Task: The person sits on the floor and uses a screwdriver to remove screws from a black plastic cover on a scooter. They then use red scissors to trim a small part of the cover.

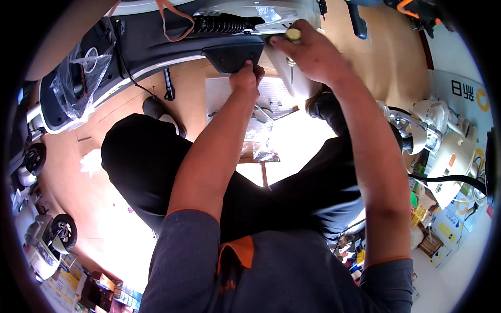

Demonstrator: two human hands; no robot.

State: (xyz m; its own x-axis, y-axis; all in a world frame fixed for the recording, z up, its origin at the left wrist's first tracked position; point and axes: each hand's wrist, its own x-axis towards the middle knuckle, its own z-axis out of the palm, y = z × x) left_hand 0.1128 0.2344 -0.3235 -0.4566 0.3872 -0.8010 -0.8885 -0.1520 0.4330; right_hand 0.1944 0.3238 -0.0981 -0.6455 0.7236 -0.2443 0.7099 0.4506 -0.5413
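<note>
My right hand (318,57) is wrapped round a screwdriver (293,35) with a yellowish handle, and its shaft points down. Just left of it, my left hand (246,78) has its fingers closed at the lower edge of a black plastic cover (235,55). This cover sits on the side of a scooter's dark body (156,44), below a black coil-spring shock absorber (224,23). My left fingers are partly hidden, and so is whatever lies between them. The screwdriver's tip stands apart from the cover.
Between my legs lies a bubble-wrap sheet (219,91) with a plier-like tool (263,111) and a clear plastic bag (266,151). A stand leg (168,86) hangs from the scooter. Clear film (83,88) covers its left part. Scooter parts (449,161) and boxes crowd the right.
</note>
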